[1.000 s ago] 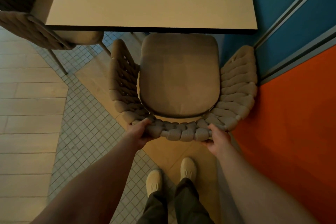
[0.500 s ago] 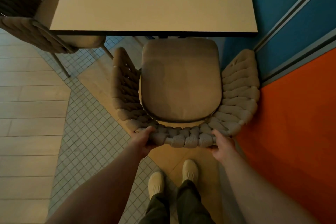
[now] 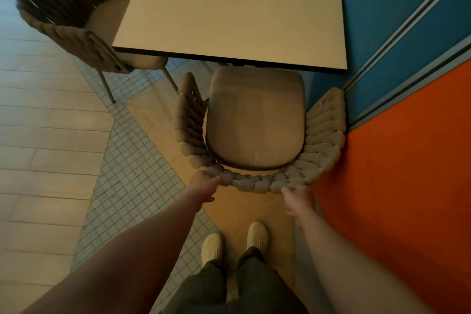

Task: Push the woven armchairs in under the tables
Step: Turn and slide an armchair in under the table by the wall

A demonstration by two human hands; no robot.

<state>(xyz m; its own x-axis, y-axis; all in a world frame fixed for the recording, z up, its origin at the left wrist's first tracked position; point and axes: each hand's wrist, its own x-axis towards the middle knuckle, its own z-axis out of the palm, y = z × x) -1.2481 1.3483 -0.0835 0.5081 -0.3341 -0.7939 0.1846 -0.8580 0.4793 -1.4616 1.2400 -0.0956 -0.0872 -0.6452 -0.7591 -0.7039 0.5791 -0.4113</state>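
Left hand (image 3: 205,183) grips the woven armchair (image 3: 254,120) by its back rim, right hand (image 3: 298,199) loose-fingered just beside it, seat barely under the table (image 3: 229,20) ahead, so mid-push I'd say, straight shove forward next.

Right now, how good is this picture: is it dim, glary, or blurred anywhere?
Head view: dim, warm, orange-tinted light, no glare; the right hand is smeared by motion, the far armchair at the top-left corner is soft, while the near armchair and table look fairly sharp.
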